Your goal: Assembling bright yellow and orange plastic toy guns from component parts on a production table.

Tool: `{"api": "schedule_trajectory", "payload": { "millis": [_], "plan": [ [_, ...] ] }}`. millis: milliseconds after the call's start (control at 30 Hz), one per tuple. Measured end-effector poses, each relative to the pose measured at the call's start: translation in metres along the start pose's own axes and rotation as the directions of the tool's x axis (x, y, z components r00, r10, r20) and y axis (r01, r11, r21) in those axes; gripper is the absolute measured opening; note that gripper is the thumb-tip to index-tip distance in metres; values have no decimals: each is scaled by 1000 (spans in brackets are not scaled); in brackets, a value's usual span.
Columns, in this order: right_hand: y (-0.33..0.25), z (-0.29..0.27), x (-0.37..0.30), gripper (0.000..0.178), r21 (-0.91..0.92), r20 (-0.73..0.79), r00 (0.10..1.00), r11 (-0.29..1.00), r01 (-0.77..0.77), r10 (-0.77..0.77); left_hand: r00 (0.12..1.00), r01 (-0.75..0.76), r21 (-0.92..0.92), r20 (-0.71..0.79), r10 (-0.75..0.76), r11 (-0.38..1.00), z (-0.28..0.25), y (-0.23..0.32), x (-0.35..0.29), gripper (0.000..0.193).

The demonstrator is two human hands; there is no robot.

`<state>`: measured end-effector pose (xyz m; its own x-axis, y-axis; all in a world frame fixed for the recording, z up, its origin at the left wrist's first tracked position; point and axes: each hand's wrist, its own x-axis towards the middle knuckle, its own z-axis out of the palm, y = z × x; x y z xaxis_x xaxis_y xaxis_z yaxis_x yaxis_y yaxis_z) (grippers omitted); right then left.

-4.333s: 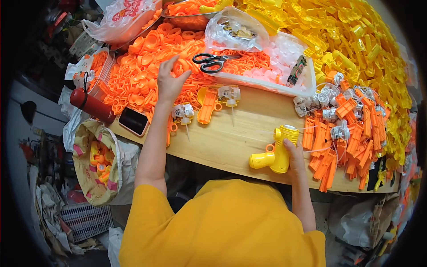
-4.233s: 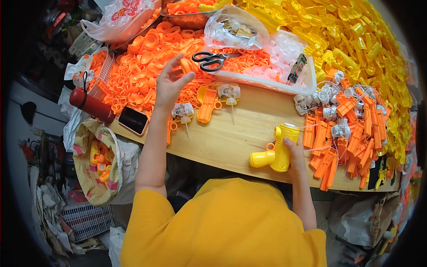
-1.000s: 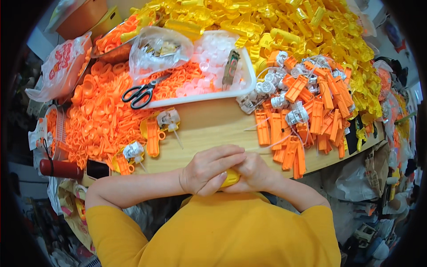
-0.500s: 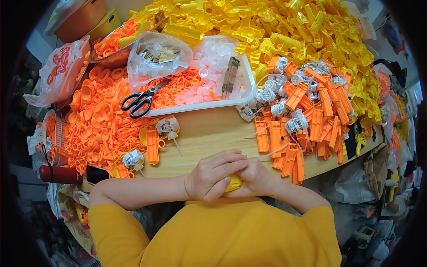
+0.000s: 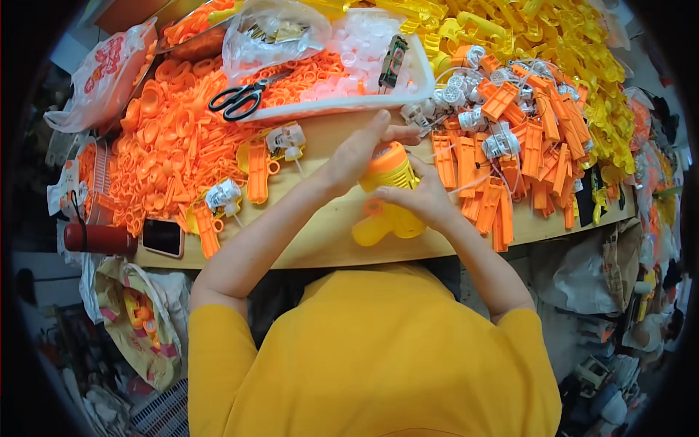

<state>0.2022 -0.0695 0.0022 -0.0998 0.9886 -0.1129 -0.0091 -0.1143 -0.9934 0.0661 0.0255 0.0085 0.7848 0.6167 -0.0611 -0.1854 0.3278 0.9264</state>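
My right hand [image 5: 431,195] is wrapped round a yellow plastic housing [image 5: 400,218] with a ribbed barrel and an orange end piece. It is tilted over the table's near edge, with its orange end facing away from me. My left hand [image 5: 355,159] is open beside that orange end, its fingers stretched out; whether the palm touches it is hidden. To the left lie two half-assembled pieces, each an orange holder with a white motor unit: one piece [image 5: 258,171] farther off, another [image 5: 208,226] nearer. On the right, orange holders with white motor units and wires [image 5: 502,149] are heaped.
Small orange parts [image 5: 164,146] are piled at left, beside a white tray [image 5: 342,105]. Black scissors [image 5: 240,98] lie at its edge. A mound of yellow housings [image 5: 553,44] fills the far right. A phone [image 5: 163,237] and a dark red cylinder [image 5: 98,238] sit near the front left.
My hands were clasped over the yellow housing close to my body. They have moved forward over the table and parted; the right keeps hold of the housing. The view has shifted slightly.
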Motion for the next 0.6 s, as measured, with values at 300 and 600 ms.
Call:
{"api": "schedule_trajectory", "payload": {
  "millis": [300, 600],
  "plan": [
    [10, 12, -9, 46, 255, 9, 988, 954, -154, 157, 996, 93, 52, -15, -93, 994, -1, 5, -29, 68],
    [15, 6, -3, 47, 702, -29, 958, 688, -184, 285, 830, -333, 918, 177, 529, 217, 14, 12, -109, 61]
  ]
}}
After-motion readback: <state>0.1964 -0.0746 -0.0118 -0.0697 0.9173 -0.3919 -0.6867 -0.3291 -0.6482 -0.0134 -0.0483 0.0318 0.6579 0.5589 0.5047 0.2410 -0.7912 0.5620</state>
